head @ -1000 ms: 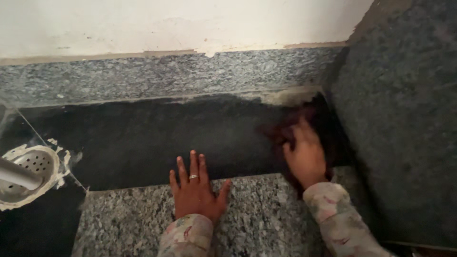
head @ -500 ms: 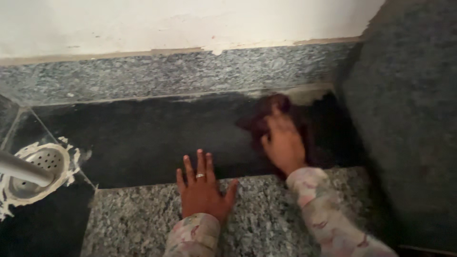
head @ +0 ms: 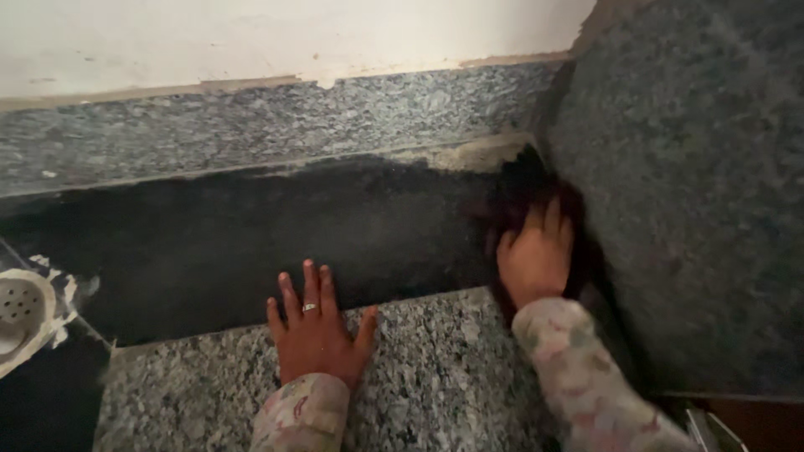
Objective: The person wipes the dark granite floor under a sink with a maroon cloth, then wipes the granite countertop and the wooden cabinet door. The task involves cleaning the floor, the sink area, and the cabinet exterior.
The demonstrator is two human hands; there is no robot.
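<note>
two hands of yours are in view, both in pale floral sleeves, over a stepped corner of stone. your left hand [head: 314, 331] lies flat, palm down, fingers spread apart and holding nothing, on the speckled grey granite ledge [head: 435, 377], whose surface looks grainy and matte; a thin ring [head: 309, 308] sits on one finger, and the fingertips reach just over the ledge's front edge. beyond that edge lies the dark slab [head: 226, 243], smooth and almost black, looking wet. your right hand [head: 536, 255] is pressed onto a dark maroon cloth [head: 523, 197], a soft crumpled wad, blurred at its edges, tucked into the corner where the dark slab meets the upright granite wall [head: 695, 209] on the right; the fingers are curled over the cloth and bear down on it, wrist bent up from the ledge. behind the slab runs a low granite skirting [head: 276, 117], mottled grey, topped by a white plastered wall [head: 251, 38] with a chipped lower edge. at the far left sits a round perforated metal drain cover [head: 18, 305], ringed with rough white cement.
</note>
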